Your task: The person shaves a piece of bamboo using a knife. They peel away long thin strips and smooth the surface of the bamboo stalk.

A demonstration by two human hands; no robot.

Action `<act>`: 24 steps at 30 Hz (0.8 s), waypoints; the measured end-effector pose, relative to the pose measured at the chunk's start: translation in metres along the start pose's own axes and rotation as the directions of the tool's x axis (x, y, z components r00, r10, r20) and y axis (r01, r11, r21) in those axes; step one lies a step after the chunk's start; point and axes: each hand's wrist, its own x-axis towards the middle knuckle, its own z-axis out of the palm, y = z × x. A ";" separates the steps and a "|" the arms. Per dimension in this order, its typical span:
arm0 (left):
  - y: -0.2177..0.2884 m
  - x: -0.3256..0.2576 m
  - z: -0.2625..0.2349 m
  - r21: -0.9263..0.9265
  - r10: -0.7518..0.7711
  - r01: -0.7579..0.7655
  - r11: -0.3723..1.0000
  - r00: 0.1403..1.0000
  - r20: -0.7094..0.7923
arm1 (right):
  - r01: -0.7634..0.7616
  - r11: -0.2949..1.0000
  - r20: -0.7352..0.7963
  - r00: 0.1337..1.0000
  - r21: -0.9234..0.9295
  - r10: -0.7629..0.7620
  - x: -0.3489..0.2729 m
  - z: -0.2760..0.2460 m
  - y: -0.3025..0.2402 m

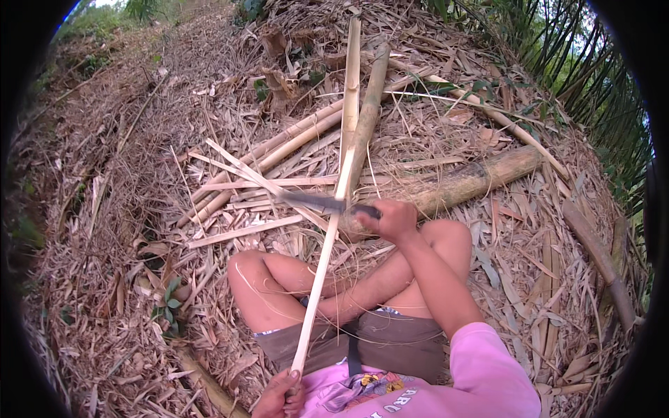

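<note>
My right hand is closed round the dark handle of a machete, whose blade points left. The blade lies across a long pale bamboo strip in front of my crossed legs. At the lower edge my left hand grips the near end of that strip, close to my body. The strip runs away from me to a split bamboo piece that lies beside a round bamboo pole. Exactly where strip and split piece meet is hard to tell.
Several cut bamboo strips lie left of the blade. A thick bamboo log rests beyond my right knee, with another pole at the far right. Dry leaves cover the ground. Stumps stand ahead, and bamboo stems grow at upper right.
</note>
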 end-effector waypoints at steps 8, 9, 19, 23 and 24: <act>0.003 -0.001 -0.004 0.041 0.014 -0.007 0.999 0.983 -0.182 | -0.393 0.919 0.074 0.916 -0.017 0.393 0.022 0.004 0.022; 0.006 0.001 -0.001 0.038 0.025 -0.018 0.999 0.980 -0.198 | -0.313 0.950 0.083 0.946 -0.008 0.313 0.017 0.001 0.014; -0.002 -0.011 -0.029 0.228 0.177 -0.155 0.961 0.981 -0.078 | -0.712 0.701 0.067 0.702 0.041 0.709 0.035 0.001 0.037; -0.001 0.009 -0.016 0.266 0.284 -0.224 0.938 0.935 -0.213 | -0.685 0.702 0.066 0.723 0.194 0.687 0.017 0.009 0.032; 0.003 0.015 -0.010 0.246 0.289 -0.238 0.940 0.936 -0.200 | -0.664 0.714 0.036 0.737 0.225 0.674 0.015 0.009 0.030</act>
